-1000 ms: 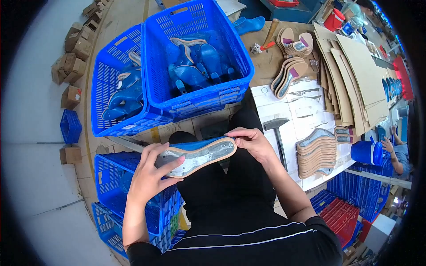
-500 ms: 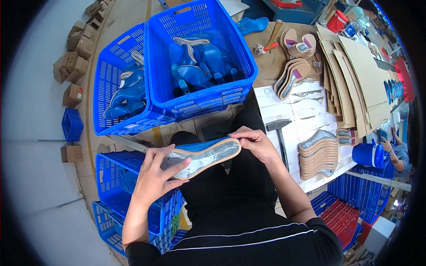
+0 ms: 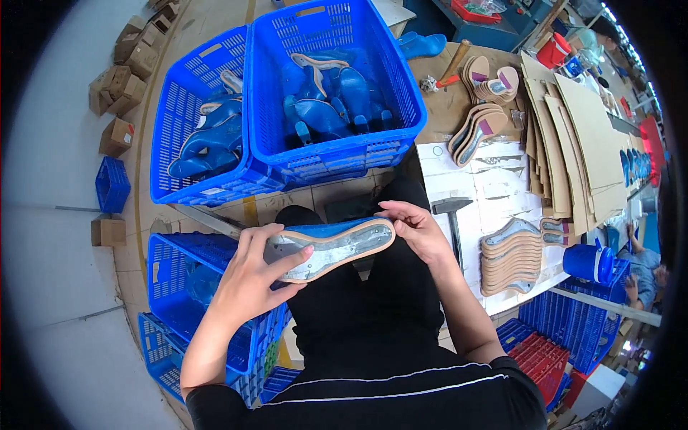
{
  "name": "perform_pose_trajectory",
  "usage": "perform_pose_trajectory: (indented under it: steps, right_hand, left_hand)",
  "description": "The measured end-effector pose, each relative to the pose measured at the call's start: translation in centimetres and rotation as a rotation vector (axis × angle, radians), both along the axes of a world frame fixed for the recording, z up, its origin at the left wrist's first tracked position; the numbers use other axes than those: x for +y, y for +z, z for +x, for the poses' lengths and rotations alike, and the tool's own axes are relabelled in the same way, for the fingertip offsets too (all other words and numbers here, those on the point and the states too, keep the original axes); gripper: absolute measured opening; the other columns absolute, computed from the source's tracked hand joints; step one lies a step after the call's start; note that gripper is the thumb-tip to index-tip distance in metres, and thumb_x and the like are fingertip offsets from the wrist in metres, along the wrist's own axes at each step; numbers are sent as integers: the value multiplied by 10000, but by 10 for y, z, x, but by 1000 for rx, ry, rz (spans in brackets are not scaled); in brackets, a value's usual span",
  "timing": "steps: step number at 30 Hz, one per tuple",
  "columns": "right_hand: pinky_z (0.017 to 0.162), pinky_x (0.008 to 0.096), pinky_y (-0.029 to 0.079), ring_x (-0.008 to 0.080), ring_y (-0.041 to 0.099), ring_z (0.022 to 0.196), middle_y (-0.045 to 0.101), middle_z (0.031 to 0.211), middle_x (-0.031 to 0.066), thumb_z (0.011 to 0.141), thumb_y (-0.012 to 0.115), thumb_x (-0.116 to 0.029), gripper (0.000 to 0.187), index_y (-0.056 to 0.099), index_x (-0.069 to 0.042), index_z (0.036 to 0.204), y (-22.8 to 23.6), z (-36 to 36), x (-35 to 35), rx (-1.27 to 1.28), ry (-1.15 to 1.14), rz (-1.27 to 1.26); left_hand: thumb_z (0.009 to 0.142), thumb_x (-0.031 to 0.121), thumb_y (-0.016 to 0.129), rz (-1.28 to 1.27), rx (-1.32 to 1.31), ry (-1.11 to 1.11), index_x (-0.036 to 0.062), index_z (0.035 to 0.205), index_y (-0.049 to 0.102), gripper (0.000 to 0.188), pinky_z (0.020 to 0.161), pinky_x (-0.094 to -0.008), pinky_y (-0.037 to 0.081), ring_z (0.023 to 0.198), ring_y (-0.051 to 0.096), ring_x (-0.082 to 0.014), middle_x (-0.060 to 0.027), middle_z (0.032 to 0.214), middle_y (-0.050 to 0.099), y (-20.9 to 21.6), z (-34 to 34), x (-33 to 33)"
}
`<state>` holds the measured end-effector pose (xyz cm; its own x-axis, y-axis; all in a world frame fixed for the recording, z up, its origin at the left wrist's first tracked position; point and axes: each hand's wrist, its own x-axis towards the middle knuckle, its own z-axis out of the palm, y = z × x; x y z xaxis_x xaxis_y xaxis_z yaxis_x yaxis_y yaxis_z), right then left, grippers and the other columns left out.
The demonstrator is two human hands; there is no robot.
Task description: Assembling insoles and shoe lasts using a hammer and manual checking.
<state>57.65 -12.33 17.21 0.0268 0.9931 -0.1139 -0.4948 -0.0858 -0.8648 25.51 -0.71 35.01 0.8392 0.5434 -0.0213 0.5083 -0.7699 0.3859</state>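
A blue shoe last (image 3: 326, 230) lies sideways over my lap, its underside turned up toward me. Fixed on that underside is a tan-edged insole (image 3: 337, 251) with a grey, smeared middle. My left hand (image 3: 251, 276) grips the wider left end, thumb across the insole and fingers behind the last. At the narrower right end, my right hand (image 3: 419, 233) has thumb and index finger bent close around the rim; the exact contact of the fingertips is hard to see.
Blue crates (image 3: 337, 154) holding blue lasts stand ahead and left. On the right-hand table are a hammer (image 3: 454, 215), a row of insoles (image 3: 510, 258), more stacked insoles (image 3: 476, 132), cardboard sheets (image 3: 588, 143) and a blue jug (image 3: 589, 262). A co-worker (image 3: 645, 269) is at far right.
The shoe last stays in my hands at nearly the same tilt. My right index finger has risen slightly off the rim. The whole view has shifted a little.
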Motion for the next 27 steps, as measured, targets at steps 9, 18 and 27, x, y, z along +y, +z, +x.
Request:
perform_pose_trajectory:
  steps: [9,18,27]
  right_hand:
    - [1063,427,474,349,616,1221,617,1351,173,821,867,-447,802,610,-60,1475,101,-8,8,-964,170,219]
    - [1042,485,474,364,606,1187,604,1317,186,724,822,-585,1088,431,-50,1587,118,-81,39,-1530,264,559]
    - [876,397,515,279,646,986,654,1147,101,767,824,-177,781,561,-99,1499,109,-107,46,-1689,116,567]
  left_hand:
    - [727,180,947,-43,48,3,359,1355,744,684,1015,-475,576,1257,517,-379,-133,1483,518,1,-4,2]
    - [685,123,948,-77,25,1,344,1358,739,739,1023,-477,563,1244,517,-387,-128,1479,517,1,-4,3]
    - [702,162,933,-16,-72,9,345,1374,729,725,1054,-476,527,1231,529,-377,-137,1438,546,-12,-23,4]
